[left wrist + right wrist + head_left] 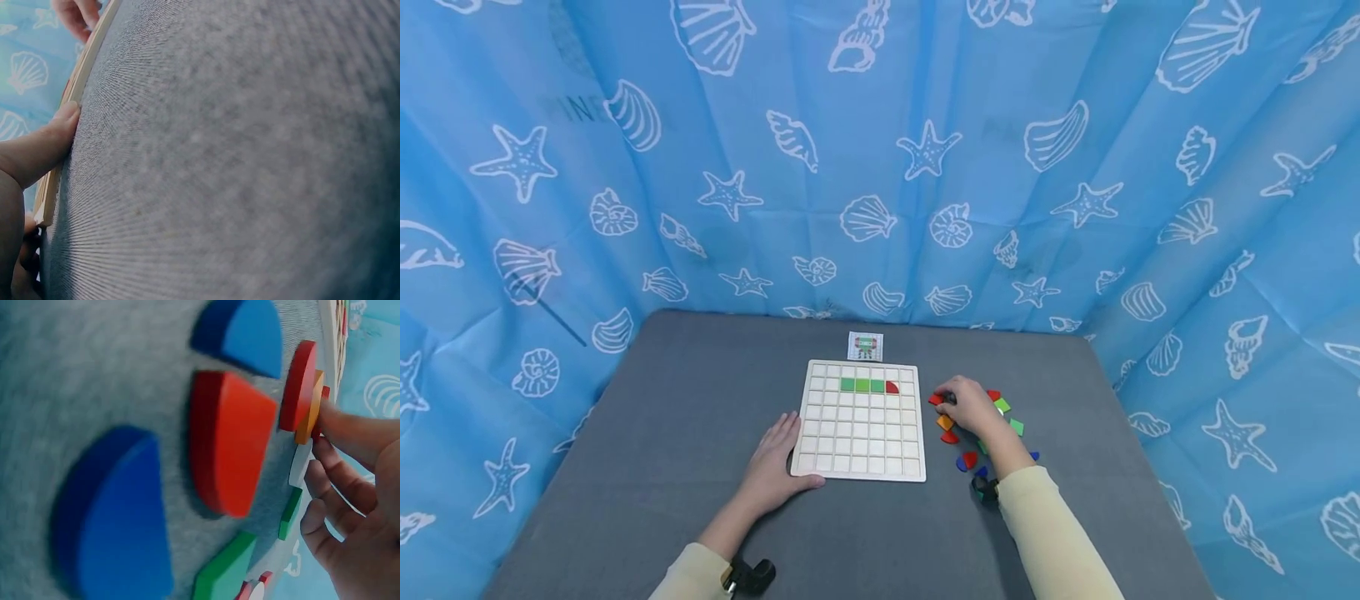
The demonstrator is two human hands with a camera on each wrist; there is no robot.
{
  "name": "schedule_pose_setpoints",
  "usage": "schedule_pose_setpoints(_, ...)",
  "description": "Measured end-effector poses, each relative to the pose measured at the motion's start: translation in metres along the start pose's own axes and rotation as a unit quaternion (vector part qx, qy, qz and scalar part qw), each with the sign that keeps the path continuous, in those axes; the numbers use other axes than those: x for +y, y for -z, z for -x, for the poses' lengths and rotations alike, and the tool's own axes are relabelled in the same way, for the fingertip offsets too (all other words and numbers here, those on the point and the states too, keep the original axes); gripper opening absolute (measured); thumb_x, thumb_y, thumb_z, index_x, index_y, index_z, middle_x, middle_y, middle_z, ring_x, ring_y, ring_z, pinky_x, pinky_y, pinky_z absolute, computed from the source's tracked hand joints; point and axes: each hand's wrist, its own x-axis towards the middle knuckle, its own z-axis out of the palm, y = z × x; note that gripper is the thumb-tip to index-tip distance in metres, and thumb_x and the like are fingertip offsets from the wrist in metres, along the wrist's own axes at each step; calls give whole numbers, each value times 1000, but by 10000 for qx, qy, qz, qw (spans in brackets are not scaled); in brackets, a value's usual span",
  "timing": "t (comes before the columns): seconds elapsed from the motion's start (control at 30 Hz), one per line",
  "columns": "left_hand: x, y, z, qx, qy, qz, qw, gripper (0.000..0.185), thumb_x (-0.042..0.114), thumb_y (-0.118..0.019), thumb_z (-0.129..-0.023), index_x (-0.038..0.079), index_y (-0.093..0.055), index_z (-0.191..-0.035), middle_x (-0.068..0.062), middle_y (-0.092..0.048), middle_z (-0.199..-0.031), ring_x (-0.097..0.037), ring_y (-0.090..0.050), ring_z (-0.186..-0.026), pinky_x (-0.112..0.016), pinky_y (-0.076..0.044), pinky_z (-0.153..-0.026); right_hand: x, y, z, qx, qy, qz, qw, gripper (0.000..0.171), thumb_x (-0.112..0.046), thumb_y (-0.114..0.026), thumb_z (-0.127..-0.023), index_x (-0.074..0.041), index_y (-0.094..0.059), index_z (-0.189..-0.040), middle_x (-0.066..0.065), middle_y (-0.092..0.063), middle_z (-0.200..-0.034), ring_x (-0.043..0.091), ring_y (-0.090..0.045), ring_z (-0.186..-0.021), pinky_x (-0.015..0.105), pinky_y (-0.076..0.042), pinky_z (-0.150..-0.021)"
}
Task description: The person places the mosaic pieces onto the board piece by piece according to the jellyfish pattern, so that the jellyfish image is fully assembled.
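1. A pale wooden grid board [859, 422] lies flat in the middle of the grey worktop [662, 433]. Three green square tiles [862, 385] and one red quarter-round tile [892, 387] sit side by side in its second row from the far edge; every other cell is bare.
2. Judging by that, the filling of the board is only at its start: one short run is laid, and nearly the whole grid is left.
3. The left hand [775, 467] rests flat on the worktop against the board's near left corner, fingers relaxed and the thumb touching the board's edge, steadying it.
4. The right hand [972, 406] is over the loose pile of coloured wooden pieces [992, 429] just right of the board. Its fingers are curled down onto the pieces at the far end of the pile, touching red and orange ones; whether it already pinches one I cannot tell.
5. A small picture card [865, 346] lies just beyond the board's far edge.
6. Blue cloth printed with white shells and starfish [880, 167] hangs around the worktop.
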Motion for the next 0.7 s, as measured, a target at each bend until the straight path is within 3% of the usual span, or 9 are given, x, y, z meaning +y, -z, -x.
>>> schedule_pose_setpoints(0.37,2,-1,0,-28,8,-33,10000,120,62,-83,-71,-1,-28,-158,-18,-26,-165,-37,-18,-155,-56,-22,-124,-6,5,-3,-114,-170,206,9996,22,-17,-75,-92,-9,-77,-113,10,-68,-114,26,-62,-99,45,-56,-92)
schedule_pose_setpoints(0.7,-2,-2,2,60,-102,-13,9999,120,60,-83,-71,-3,-29,-157,-21,-28,-164,-40,-21,-154,-58,-23,-123,-31,15,-4,114,181,18,9998,22,-22,-75,-93,-14,-76,-113,5,-67,-106,20,-56,-85,36,-52,-72)
